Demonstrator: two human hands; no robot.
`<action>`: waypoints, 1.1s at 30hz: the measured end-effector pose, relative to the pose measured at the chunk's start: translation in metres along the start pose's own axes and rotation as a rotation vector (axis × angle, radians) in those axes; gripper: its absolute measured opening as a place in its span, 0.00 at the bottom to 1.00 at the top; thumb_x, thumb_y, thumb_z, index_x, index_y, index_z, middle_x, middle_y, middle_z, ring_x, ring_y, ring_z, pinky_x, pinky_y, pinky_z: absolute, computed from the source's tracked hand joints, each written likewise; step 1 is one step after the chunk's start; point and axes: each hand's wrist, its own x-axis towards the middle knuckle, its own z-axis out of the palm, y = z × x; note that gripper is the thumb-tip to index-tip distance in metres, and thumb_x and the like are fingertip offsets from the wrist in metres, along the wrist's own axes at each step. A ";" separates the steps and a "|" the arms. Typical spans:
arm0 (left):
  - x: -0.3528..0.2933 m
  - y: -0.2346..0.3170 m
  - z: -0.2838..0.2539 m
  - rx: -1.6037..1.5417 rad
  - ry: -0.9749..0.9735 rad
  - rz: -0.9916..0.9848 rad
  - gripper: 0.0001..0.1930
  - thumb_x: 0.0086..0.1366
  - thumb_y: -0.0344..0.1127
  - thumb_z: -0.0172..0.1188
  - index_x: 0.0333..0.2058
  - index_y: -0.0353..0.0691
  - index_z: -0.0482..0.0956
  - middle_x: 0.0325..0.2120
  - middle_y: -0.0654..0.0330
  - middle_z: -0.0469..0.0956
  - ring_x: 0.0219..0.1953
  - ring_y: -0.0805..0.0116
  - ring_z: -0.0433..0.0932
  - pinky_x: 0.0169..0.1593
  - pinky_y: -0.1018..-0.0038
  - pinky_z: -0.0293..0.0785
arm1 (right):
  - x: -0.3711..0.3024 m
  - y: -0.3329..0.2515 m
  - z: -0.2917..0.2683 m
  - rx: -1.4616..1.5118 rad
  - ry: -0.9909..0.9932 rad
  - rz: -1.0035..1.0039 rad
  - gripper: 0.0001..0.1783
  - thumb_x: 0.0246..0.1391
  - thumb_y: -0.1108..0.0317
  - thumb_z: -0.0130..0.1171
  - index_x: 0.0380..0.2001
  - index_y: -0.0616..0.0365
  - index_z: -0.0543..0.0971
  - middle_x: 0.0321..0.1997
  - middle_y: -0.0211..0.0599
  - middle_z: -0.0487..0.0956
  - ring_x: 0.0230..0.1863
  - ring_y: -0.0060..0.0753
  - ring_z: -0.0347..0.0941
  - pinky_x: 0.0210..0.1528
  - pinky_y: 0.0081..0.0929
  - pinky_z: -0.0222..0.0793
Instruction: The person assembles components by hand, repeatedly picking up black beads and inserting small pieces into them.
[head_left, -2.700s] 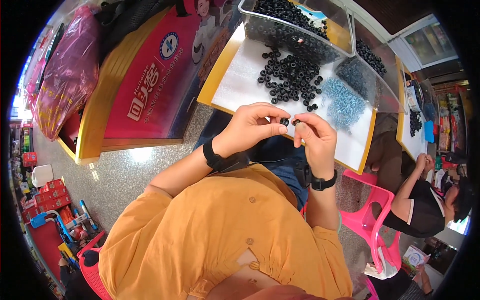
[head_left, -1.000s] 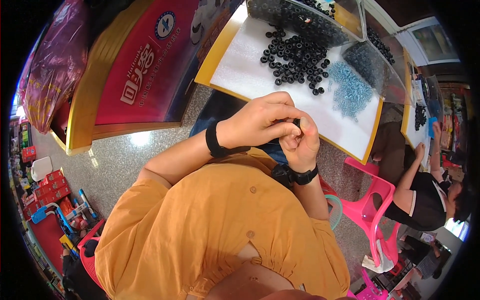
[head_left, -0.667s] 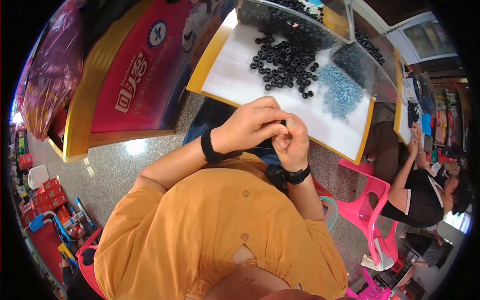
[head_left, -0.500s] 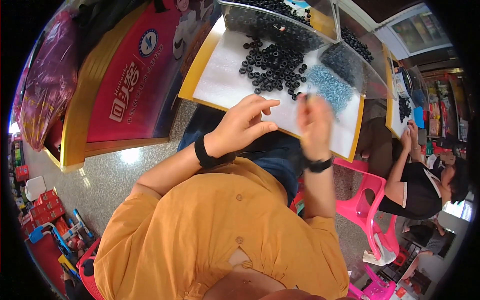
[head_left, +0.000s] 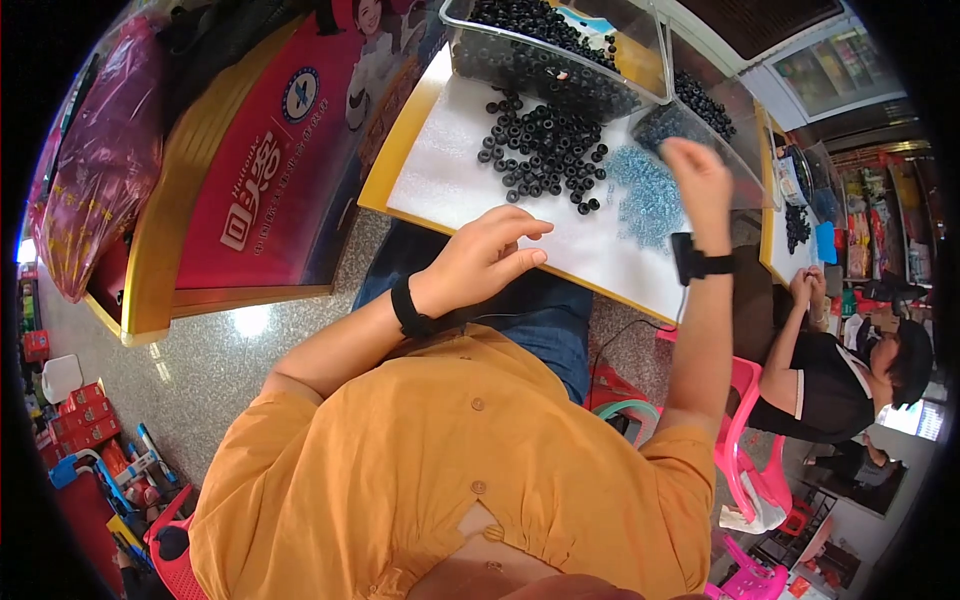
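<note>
My left hand hovers over the near edge of the white tabletop. Its fingers are bent, and the thumb stands apart from the forefinger with nothing visible between them. Over on the right, my right hand is raised beside the pale blue beads, close to the clear bin of black beads. Its fingers are drawn together and slightly blurred; whatever they hold, if anything, is hidden. Black round beads lie in a loose heap left of the blue ones.
A large clear bin with black beads stands at the table's far side. A pink plastic chair is at my right. Farther right, a person in black works at another table. A pink counter panel rises on the left.
My right hand has moved right and away from me, from beside the black beads to the bin's near side. My left hand has shifted only slightly nearer to me.
</note>
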 end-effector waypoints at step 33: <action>0.007 -0.005 -0.006 -0.672 -0.111 -0.503 0.13 0.66 0.38 0.64 0.45 0.37 0.81 0.26 0.69 0.78 0.24 0.84 0.71 0.24 0.85 0.67 | -0.131 -0.074 0.069 0.002 -0.169 -0.119 0.11 0.54 0.76 0.62 0.42 0.59 0.82 0.34 0.37 0.78 0.29 0.28 0.74 0.30 0.22 0.69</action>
